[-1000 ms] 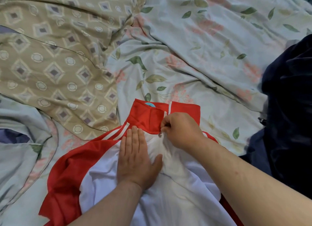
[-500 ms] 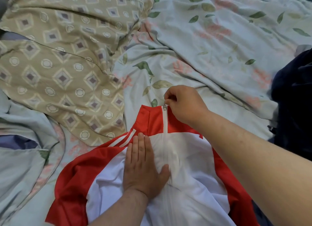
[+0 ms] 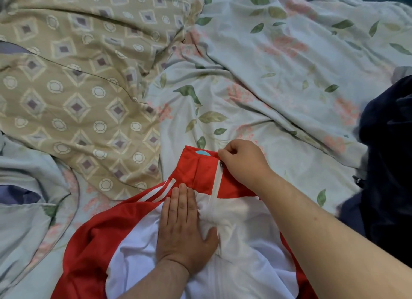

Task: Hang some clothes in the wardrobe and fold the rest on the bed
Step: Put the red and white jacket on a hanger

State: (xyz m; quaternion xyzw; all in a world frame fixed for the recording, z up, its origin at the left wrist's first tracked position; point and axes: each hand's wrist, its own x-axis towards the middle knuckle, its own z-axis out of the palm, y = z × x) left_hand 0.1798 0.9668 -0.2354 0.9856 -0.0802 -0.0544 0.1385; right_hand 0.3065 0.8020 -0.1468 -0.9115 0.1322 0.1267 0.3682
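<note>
Jacket: a red and white track jacket (image 3: 234, 243) is lying front-up on the bed, smooth knit fabric, white chest panel bunching into soft wrinkles, red collar and shoulders, two white stripes (image 3: 158, 190) running along the left shoulder.
Axis: the jacket's long axis is running from the near edge of the view up toward the collar (image 3: 200, 164), which is pointing away from the person.
Zip: a white zip tape (image 3: 216, 182) is running straight up the middle to the collar top; the small metal pull (image 3: 221, 164) is sitting at the collar edge.
Right hand: the right hand (image 3: 243, 162) is curling its fingers and pinching at the zip pull, at the top of the collar.
Left hand: the left hand (image 3: 182, 229) is lying flat, fingers straight and together, pressing the white chest panel just left of the zip, below the collar.
Bed: a crumpled pale floral sheet (image 3: 278, 80) with green leaves is covering the bed; a tan cover (image 3: 73, 86) with diamond and circle print is lying to the left.
Right edge: a dark navy garment (image 3: 388, 164) is lying heaped beside the jacket, apart from it.
</note>
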